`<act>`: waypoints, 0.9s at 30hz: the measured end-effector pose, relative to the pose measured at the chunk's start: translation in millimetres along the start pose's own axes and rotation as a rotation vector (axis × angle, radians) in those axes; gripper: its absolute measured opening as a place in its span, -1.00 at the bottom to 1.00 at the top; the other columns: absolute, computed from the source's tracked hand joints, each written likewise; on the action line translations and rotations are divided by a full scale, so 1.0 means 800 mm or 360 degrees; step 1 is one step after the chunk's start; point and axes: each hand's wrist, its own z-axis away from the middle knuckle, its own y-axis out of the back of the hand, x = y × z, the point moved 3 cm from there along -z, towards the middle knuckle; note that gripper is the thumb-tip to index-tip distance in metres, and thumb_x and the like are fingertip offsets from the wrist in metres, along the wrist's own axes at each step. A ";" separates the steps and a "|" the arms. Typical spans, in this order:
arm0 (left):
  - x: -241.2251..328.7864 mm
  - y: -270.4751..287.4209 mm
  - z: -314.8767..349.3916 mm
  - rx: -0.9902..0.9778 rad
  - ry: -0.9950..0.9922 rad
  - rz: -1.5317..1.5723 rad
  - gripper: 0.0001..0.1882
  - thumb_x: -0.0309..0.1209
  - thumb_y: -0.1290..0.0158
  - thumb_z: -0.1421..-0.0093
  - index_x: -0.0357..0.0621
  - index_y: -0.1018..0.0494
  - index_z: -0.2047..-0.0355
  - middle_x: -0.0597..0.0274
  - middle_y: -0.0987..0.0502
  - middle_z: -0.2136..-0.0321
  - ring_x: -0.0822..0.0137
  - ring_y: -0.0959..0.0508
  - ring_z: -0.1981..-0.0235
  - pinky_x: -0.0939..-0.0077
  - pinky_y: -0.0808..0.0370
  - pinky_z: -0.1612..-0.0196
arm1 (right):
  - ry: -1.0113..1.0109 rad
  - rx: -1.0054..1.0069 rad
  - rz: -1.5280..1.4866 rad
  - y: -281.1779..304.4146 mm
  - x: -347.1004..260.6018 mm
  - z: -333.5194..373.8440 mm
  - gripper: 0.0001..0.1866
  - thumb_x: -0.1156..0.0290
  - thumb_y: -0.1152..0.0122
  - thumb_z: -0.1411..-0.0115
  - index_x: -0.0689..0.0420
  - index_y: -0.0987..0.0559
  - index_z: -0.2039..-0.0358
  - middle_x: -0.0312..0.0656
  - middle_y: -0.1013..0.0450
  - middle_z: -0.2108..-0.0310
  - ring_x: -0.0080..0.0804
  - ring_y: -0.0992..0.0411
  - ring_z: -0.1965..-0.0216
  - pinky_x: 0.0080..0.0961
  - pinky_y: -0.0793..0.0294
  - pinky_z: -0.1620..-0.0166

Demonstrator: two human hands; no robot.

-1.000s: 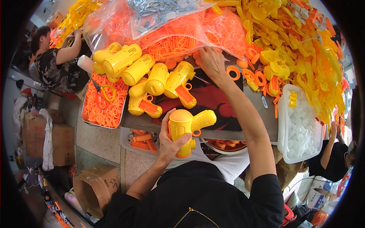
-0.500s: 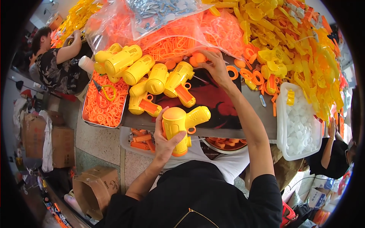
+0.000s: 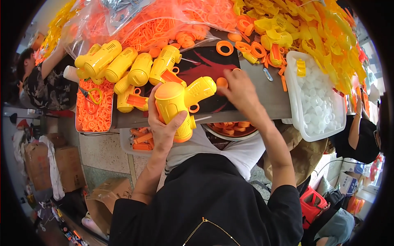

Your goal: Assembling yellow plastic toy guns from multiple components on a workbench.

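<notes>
My left hand [image 3: 163,123] grips a yellow toy hair dryer [image 3: 180,102] by its barrel, held upright over the table's near edge. Its nozzle points right toward my right hand [image 3: 241,91]. My right hand pinches a small round orange cap [image 3: 222,82] right at the nozzle's tip. An orange ring [image 3: 193,108] hangs on the dryer's underside. A row of finished yellow dryers [image 3: 131,67] lies on the table just beyond my left hand.
An orange-parts tray [image 3: 94,106] with scissors sits at left. A white tub of white caps [image 3: 318,96] stands right. Bags of orange rings [image 3: 152,24] and heaps of yellow parts [image 3: 312,37] fill the back. A metal bowl [image 3: 230,130] sits in my lap. Other people work on both sides.
My right hand came back from the far orange pile with a cap and now meets the dryer's nozzle. My left hand lifted the dryer slightly.
</notes>
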 end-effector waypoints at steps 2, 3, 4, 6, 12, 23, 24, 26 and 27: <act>0.006 -0.007 -0.001 -0.0016 -0.0046 -0.0029 -0.13 -0.56 -0.31 -0.06 -0.14 -0.13 -0.34 0.14 -0.42 -0.09 0.32 -0.53 -0.01 0.41 -0.55 -0.05 | 0.0062 -0.0185 0.0239 -0.020 -0.014 0.004 -0.47 0.35 -0.32 -0.19 0.22 -0.46 -0.15 -0.05 -0.44 0.04 -0.02 -0.40 0.04 -0.25 -0.48 0.00; 0.008 -0.008 0.000 -0.0040 -0.0097 -0.0063 -0.12 -0.55 -0.33 -0.05 -0.14 -0.13 -0.34 0.14 -0.42 -0.09 0.32 -0.53 -0.01 0.41 -0.55 -0.06 | 0.0037 -0.0214 0.0252 -0.016 -0.016 0.005 -0.51 0.37 -0.30 -0.23 0.23 -0.49 -0.15 -0.12 -0.49 0.04 -0.24 -0.47 0.06 -0.42 -0.50 0.03; 0.011 -0.009 -0.001 -0.0065 -0.0148 -0.0096 -0.11 -0.55 -0.34 -0.04 -0.15 -0.13 -0.33 0.13 -0.42 -0.09 0.32 -0.53 -0.01 0.40 -0.55 -0.07 | 0.0044 -0.0204 0.0246 -0.007 -0.012 0.005 -0.51 0.37 -0.30 -0.23 0.23 -0.49 -0.15 -0.12 -0.49 0.04 -0.24 -0.47 0.06 -0.42 -0.50 0.03; 0.012 -0.007 -0.001 -0.0089 -0.0163 -0.0140 -0.11 -0.55 -0.34 -0.03 -0.15 -0.12 -0.34 0.13 -0.43 -0.08 0.32 -0.53 -0.02 0.40 -0.54 -0.08 | -0.0307 -0.0184 -0.1128 0.012 0.004 0.008 -0.57 0.42 -0.25 -0.29 0.23 -0.51 -0.16 -0.22 -0.53 0.04 -0.47 -0.47 0.04 -0.54 -0.47 -0.01; 0.003 -0.017 -0.007 -0.0238 -0.0247 -0.0205 -0.08 -0.55 -0.36 -0.02 -0.16 -0.12 -0.34 0.15 -0.45 -0.05 0.33 -0.53 -0.02 0.39 -0.52 -0.11 | -0.0267 -0.0278 -0.1886 0.055 -0.043 0.034 -0.58 0.37 -0.19 -0.36 0.20 -0.50 -0.20 -0.24 -0.51 0.02 -0.56 -0.43 0.03 -0.58 -0.36 -0.12; -0.002 -0.027 -0.014 -0.0511 0.0126 0.0039 -0.08 -0.58 -0.34 0.01 -0.14 -0.15 -0.35 0.21 -0.48 -0.02 0.38 -0.53 -0.01 0.44 -0.49 -0.12 | -0.0002 -0.0208 -0.1973 0.059 -0.027 0.044 -0.61 0.30 -0.27 -0.28 0.22 -0.55 -0.06 -0.21 -0.42 0.09 -0.45 -0.37 -0.02 -0.48 -0.34 -0.11; -0.002 -0.032 -0.011 -0.0569 0.0122 0.0021 -0.09 -0.58 -0.33 0.00 -0.13 -0.15 -0.35 0.21 -0.48 -0.02 0.38 -0.53 -0.01 0.44 -0.49 -0.12 | 0.0032 -0.0388 -0.2235 0.059 -0.028 0.040 -0.60 0.34 -0.29 -0.25 0.21 -0.52 -0.06 -0.21 -0.41 0.10 -0.47 -0.37 -0.03 -0.48 -0.35 -0.12; -0.001 -0.040 -0.006 -0.0631 0.0124 0.0002 -0.09 -0.58 -0.33 0.00 -0.12 -0.15 -0.35 0.21 -0.49 -0.01 0.38 -0.53 -0.01 0.43 -0.49 -0.12 | 0.0098 -0.0358 -0.2269 0.057 -0.043 0.022 -0.67 0.32 -0.17 -0.31 0.17 -0.47 -0.04 -0.18 -0.42 0.06 -0.44 -0.38 -0.06 -0.44 -0.38 -0.15; 0.000 -0.044 -0.005 -0.0639 0.0050 -0.0127 -0.08 -0.57 -0.32 -0.01 -0.14 -0.13 -0.36 0.18 -0.48 -0.04 0.36 -0.52 -0.03 0.42 -0.49 -0.13 | -0.0228 -0.0531 -0.2634 0.054 -0.050 0.012 -0.68 0.26 -0.07 -0.37 0.18 -0.47 -0.01 -0.16 -0.42 0.03 -0.42 -0.39 -0.07 -0.42 -0.39 -0.16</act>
